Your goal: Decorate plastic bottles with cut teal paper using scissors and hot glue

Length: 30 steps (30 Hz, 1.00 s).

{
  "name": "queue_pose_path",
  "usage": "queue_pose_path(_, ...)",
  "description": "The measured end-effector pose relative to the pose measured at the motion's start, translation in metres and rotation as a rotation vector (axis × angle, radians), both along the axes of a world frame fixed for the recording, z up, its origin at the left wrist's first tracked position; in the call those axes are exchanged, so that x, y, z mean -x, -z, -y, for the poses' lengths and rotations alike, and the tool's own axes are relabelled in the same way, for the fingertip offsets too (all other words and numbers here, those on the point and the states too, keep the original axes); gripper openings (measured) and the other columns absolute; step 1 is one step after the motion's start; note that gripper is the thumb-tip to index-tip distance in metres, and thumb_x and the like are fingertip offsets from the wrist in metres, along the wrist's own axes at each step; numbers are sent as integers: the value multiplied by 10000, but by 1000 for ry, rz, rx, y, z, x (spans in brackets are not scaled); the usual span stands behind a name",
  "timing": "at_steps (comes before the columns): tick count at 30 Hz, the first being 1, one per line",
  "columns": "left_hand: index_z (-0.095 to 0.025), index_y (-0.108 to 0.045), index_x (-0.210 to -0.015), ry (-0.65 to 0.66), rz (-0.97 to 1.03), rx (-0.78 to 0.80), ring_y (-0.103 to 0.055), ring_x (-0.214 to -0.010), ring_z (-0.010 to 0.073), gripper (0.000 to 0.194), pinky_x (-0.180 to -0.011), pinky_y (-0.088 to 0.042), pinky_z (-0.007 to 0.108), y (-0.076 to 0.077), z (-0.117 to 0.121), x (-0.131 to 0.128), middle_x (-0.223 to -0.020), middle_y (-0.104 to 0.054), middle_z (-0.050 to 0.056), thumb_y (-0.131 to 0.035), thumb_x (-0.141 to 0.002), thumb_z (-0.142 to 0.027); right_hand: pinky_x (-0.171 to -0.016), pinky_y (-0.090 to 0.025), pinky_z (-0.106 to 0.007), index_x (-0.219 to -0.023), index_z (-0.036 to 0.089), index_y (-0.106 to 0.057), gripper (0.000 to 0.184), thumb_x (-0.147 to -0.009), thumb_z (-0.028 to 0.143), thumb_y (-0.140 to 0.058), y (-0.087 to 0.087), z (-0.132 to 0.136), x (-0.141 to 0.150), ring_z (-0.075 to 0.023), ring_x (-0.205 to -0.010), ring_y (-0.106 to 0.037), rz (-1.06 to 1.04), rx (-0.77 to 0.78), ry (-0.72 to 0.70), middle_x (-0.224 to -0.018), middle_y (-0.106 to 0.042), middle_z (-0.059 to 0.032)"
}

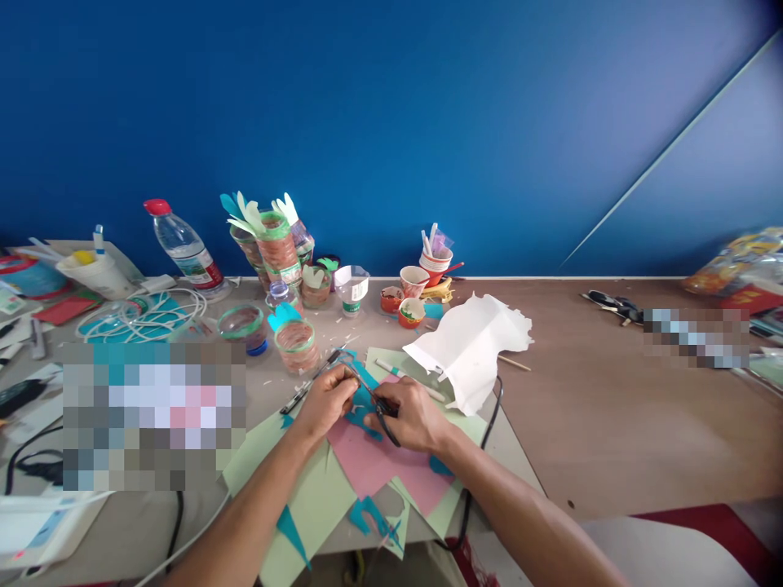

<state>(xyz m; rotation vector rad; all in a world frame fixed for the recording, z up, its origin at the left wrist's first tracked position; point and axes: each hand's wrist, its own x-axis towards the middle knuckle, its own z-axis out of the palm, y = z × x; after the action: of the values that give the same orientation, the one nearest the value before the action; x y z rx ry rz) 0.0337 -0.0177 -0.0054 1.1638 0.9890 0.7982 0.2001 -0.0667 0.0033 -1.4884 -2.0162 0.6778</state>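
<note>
My right hand [411, 417] is closed around black-handled scissors [378, 401], whose blades point up-left into a piece of blue paper [362, 408]. My left hand [327, 398] pinches that blue paper from the left side. Both hands work over a pink sheet [379, 469] lying on pale green sheets [318, 505]. Blue offcuts [367, 515] lie on the green paper near the table's front edge.
A crumpled white sheet [468, 342] lies right of my hands. Behind stand decorated cups [297, 344], paper cups [413, 281], a water bottle [183, 249] and coiled white cable [152, 314]. A black cord [489, 416] runs off the table edge. Brown tabletop [612, 416] spreads to the right.
</note>
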Motion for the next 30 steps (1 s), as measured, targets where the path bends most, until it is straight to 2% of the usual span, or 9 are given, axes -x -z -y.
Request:
queue_pose_path(11,-185,-456,-604,-7,11,11,-298,-405,48,244,-423,-223,202,-3,2,2,-481,-342,-88,-612,-667,-361,-488,-228,-221,-575,178,-485,246,-748,280,-627,1,1,-1,-79,-512,-281,-81,64,-12,-514,-349,66)
queue_pose_path(14,-179,-485,-643,-5,9,13,-314,-397,47,251,-425,-220,202,-4,2,1,-477,-362,-89,-622,-683,-385,-477,-250,-216,-668,181,-550,218,-759,358,-637,4,-3,-4,-82,-503,-310,-254,145,23,-520,-363,68)
queue_pose_path(17,-172,-513,-683,-4,34,-6,-347,-397,52,278,-439,-244,205,-2,1,1,-466,-394,-86,-635,-709,-420,-457,-294,-222,-781,172,-577,324,-767,493,-623,5,-10,-11,-94,-476,-369,-551,258,83,-514,-410,60)
queue_pose_path(19,-169,-519,-699,-7,67,8,-356,-392,52,301,-445,-253,207,0,1,1,-466,-411,-85,-652,-714,-438,-467,-326,-229,-802,164,-574,379,-788,543,-591,6,-13,-15,-108,-486,-427,-699,273,86,-520,-474,39)
queue_pose_path(23,-170,-530,-732,-4,201,77,-388,-405,54,303,-468,-290,207,2,1,2,-486,-448,-79,-687,-719,-428,-516,-365,-237,-895,157,-581,445,-830,594,-535,8,-13,-16,-120,-536,-490,-828,291,-20,-583,-571,4)
queue_pose_path(27,-166,-567,-768,-8,315,155,-445,-472,65,293,-517,-349,208,-1,2,3,-545,-498,-58,-728,-700,-401,-511,-365,-234,-950,138,-594,517,-819,634,-531,11,-11,-11,-107,-520,-480,-799,390,-117,-610,-597,-5)
queue_pose_path(30,-159,-577,-758,-35,323,190,-439,-484,56,303,-519,-353,202,-3,2,2,-582,-509,-51,-757,-669,-386,-507,-387,-229,-1003,130,-591,504,-821,598,-551,12,-11,-9,-101,-526,-489,-795,424,-132,-657,-611,-13)
